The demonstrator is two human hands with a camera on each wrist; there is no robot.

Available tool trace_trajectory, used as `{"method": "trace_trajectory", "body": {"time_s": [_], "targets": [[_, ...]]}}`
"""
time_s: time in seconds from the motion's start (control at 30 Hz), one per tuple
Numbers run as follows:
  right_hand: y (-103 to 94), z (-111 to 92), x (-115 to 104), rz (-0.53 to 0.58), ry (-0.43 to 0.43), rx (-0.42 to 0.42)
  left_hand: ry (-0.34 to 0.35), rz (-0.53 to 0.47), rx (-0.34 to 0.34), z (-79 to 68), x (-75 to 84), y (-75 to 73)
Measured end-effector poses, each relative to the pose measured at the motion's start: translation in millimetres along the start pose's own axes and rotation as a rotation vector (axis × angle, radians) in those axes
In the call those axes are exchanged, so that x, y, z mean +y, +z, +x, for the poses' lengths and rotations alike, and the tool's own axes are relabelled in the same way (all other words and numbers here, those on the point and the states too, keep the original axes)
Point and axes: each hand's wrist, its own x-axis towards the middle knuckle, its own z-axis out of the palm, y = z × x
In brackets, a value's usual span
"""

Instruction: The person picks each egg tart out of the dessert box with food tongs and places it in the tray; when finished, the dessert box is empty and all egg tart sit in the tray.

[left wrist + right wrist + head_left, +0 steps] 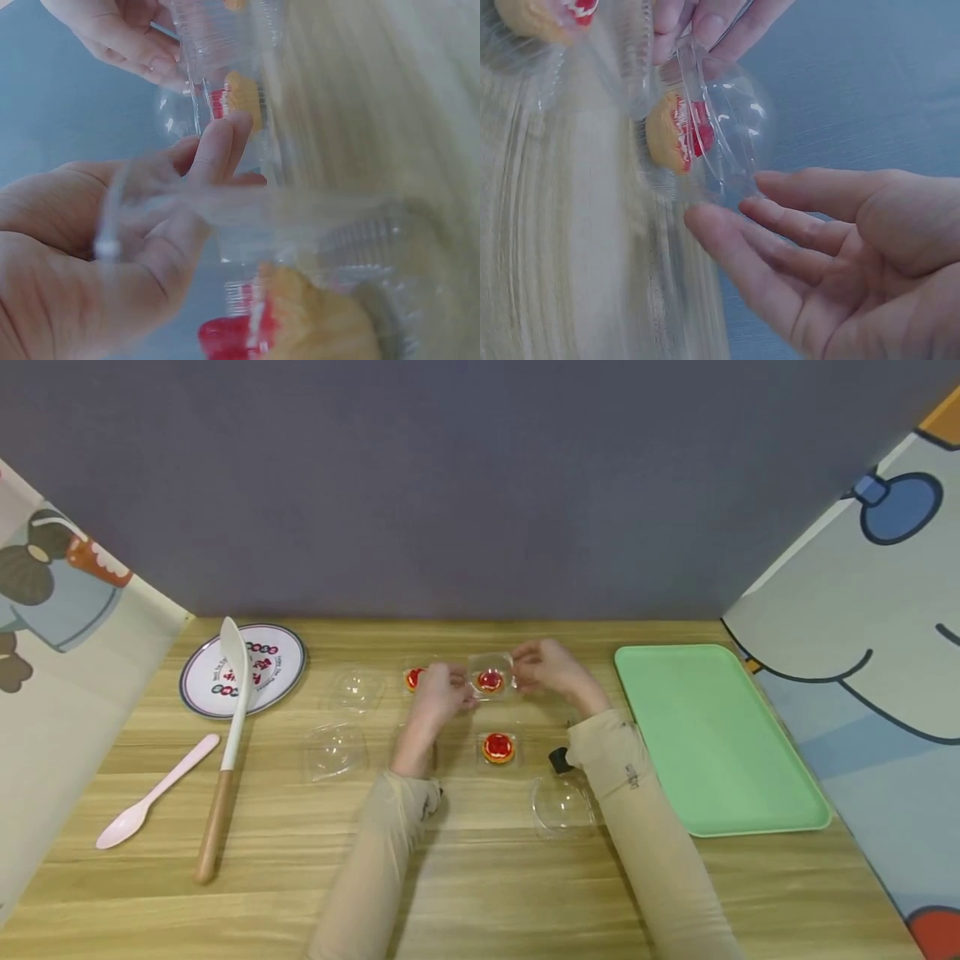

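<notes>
A clear plastic clamshell box point(491, 675) with a domed lid stands at the back middle, a red-topped tart point(694, 135) inside it. My left hand point(441, 692) grips the box's left edge. At its right edge, my right hand point(543, 667) pinches lid and base between thumb and fingertips point(759, 184). The lid lies over the tart in the right wrist view. A second red-topped tart point(415, 678) is partly hidden behind my left hand. Another tart point(498, 748) sits in clear plastic nearer me, between my forearms.
Clear domed plastic pieces point(336, 752) lie left of my left forearm, and another point(562, 806) beside my right sleeve. Farther left are a patterned plate point(198, 672) under a long-handled spoon point(217, 827) and a pink spoon point(157, 791). A green tray point(723, 739) lies at right.
</notes>
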Motion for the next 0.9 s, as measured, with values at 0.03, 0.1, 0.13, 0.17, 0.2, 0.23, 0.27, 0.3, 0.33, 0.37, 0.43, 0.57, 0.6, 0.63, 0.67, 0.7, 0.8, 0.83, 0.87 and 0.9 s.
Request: {"method": "trace_trajectory", "body": {"time_s": [0.03,0.1,0.13,0.17,0.2,0.23,0.27,0.3,0.33,0.37,0.43,0.57,0.6,0.63,0.67,0.7,0.8,0.83,0.87,0.9], "targets": [[-0.2,0,-1,-0.017,-0.007,0.003,-0.002,-0.002,-0.002,-0.4,0.9,-0.5],[-0.5,-1,-2,-0.057,-0.021,0.006,-0.01,-0.009,-0.004,-1.7,3.2,-1.7],[-0.7,-2,-3,-0.073,-0.026,0.01,-0.01,-0.002,-0.007,-2.5,4.4,-2.3],[-1.0,-2,-3,-0.088,-0.03,0.012,-0.013,-0.002,-0.01,-3.3,5.7,-2.9],[-1.3,-3,-3,-0.101,-0.035,0.014,-0.012,0.0,-0.013,-4.2,7.1,-3.5],[-1.6,-3,-3,-0.107,-0.042,0.016,-0.008,0.004,-0.014,-5.1,8.1,-4.1],[-2.0,-4,-3,-0.118,-0.051,0.019,-0.002,0.009,-0.014,-5.9,9.1,-4.6],[-2.3,-5,-3,-0.123,-0.06,0.021,0.009,0.021,-0.015,-6.5,9.8,-5.2],[-2.6,-6,-4,-0.125,-0.067,0.024,0.019,0.032,-0.014,-7.2,10.6,-5.7],[-2.9,-7,-4,-0.129,-0.076,0.026,0.03,0.04,-0.011,-7.8,11.2,-6.2],[-3.4,-9,-6,-0.128,-0.094,0.034,0.057,0.075,-0.002,-8.6,11.9,-7.3],[-6.0,-14,-9,-0.102,-0.137,0.057,0.116,0.096,0.016,-8.8,12.6,-8.1],[-6.8,-16,-10,-0.081,-0.144,0.065,0.133,0.094,0.023,-8.8,12.7,-8.0],[-7.6,-17,-10,-0.055,-0.15,0.07,0.147,0.078,0.028,-8.9,12.9,-7.7],[-8.4,-18,-9,-0.026,-0.154,0.076,0.162,0.062,0.035,-9.0,13.2,-7.3],[-9.1,-18,-9,0.006,-0.152,0.083,0.177,0.047,0.045,-9.1,13.3,-6.9],[-11.4,-22,-9,0.085,-0.155,0.099,0.224,0.018,0.073,-9.5,13.8,-5.2],[-12.1,-23,-9,0.099,-0.158,0.106,0.24,0.014,0.083,-9.4,13.8,-4.5],[-12.8,-25,-9,0.112,-0.159,0.114,0.256,0.01,0.091,-9.3,13.9,-3.7],[-13.4,-26,-9,0.122,-0.162,0.121,0.271,0.012,0.1,-9.2,14.0,-3.0]]}}
